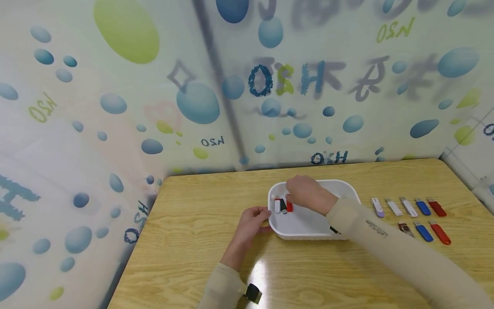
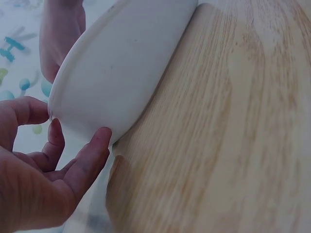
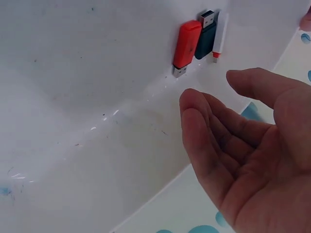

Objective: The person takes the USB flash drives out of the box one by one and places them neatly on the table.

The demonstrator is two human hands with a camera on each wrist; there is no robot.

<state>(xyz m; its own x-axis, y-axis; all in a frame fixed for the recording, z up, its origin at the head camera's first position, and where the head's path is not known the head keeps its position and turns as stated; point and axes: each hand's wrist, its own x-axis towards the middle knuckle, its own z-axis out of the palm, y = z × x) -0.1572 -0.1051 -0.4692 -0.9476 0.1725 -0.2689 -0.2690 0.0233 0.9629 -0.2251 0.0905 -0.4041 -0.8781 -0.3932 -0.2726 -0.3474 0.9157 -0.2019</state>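
My left hand (image 1: 252, 223) pinches the left rim of a white plastic tray (image 1: 308, 229); in the left wrist view the thumb and a finger meet at the rim, with other fingertips (image 2: 102, 136) against the outer wall. Over the tray's left part is my right hand (image 1: 308, 194); the right wrist view shows its fingers loosely bent, thumb apart, nothing between them. Close to those fingers, three USB sticks lie side by side in the tray: a red one (image 3: 187, 44), a black one (image 3: 206, 41) and a white one with a red end (image 3: 220, 34).
Right of the tray, several USB sticks lie in two rows on the wooden table (image 1: 193, 223). Among them are a white and purple one (image 1: 378, 207), a blue one (image 1: 423, 231), a brown one (image 1: 406, 229) and a red one (image 1: 440, 233). A patterned curtain (image 1: 239, 107) hangs behind.
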